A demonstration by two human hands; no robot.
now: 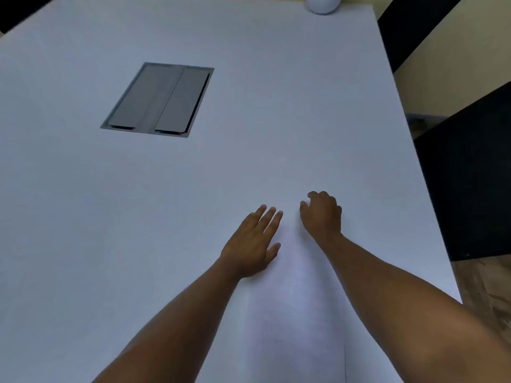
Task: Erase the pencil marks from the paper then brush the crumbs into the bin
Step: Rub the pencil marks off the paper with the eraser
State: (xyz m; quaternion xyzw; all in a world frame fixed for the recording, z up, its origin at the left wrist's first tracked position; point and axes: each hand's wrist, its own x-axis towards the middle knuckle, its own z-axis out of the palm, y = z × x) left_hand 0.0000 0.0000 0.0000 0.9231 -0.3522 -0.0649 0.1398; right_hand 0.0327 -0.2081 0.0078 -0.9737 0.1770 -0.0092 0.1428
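The left hand (253, 241) lay flat on the white table (138, 244) with its fingers straight and together, palm down, while the right hand (322, 214) sat just beside it with its fingers curled under, knuckles up. Whether those curled fingers pinched an eraser could not be told, since nothing showed between them. The paper (290, 313) was hard to pick out against the tabletop: a paler sheet seemed to run from between the two hands back toward the person, with a faint straight edge showing low down near the right forearm, and the flat left hand seemed to rest on its far left corner. No pencil marks or crumbs were clear enough to make out, and no bin was in view; a white rounded object (322, 4) stood at the far edge of the table, too cut off to name. A grey hatch (157, 99) was set into the tabletop, well apart from the hands. Judged from this, the work was at the rubbing or gathering stage. To do it well, the flat hand should press the sheet firmly so that it could not slide or crease, and the working hand should move in short, light strokes away from the holding hand, keeping any crumbs in one small heap rather than scattering them over the table's right edge.
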